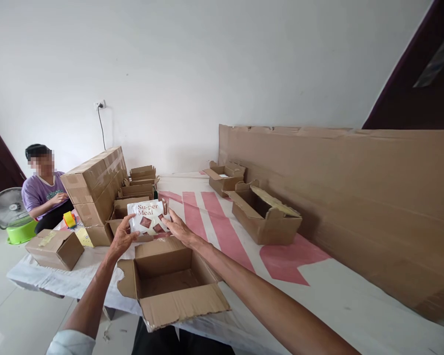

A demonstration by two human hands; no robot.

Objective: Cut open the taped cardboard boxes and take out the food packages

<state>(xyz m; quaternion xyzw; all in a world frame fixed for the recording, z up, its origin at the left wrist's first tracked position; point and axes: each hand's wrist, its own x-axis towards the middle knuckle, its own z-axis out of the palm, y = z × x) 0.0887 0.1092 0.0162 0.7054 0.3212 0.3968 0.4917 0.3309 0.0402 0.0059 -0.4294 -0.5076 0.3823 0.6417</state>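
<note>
Cardboard carton: an open box (pixel 166 283) sits empty at the near table edge, at 6 o'clock, flaps spread.
Packet: a white "Super Meal" pouch (pixel 148 217) is held just above the carton's far rim, at 12 o'clock from it.
Left hand: left hand (pixel 121 240) pinches the pouch's lower left corner, fingers curled.
Right hand: right hand (pixel 179 230) grips its right edge, fingers nearly straight.
Risk: the light fingertip hold could let the pouch slip and miss the carton.
Nearby: sealed boxes (pixel 94 185) at 10 o'clock; seated person (pixel 44 192) beyond.
</note>
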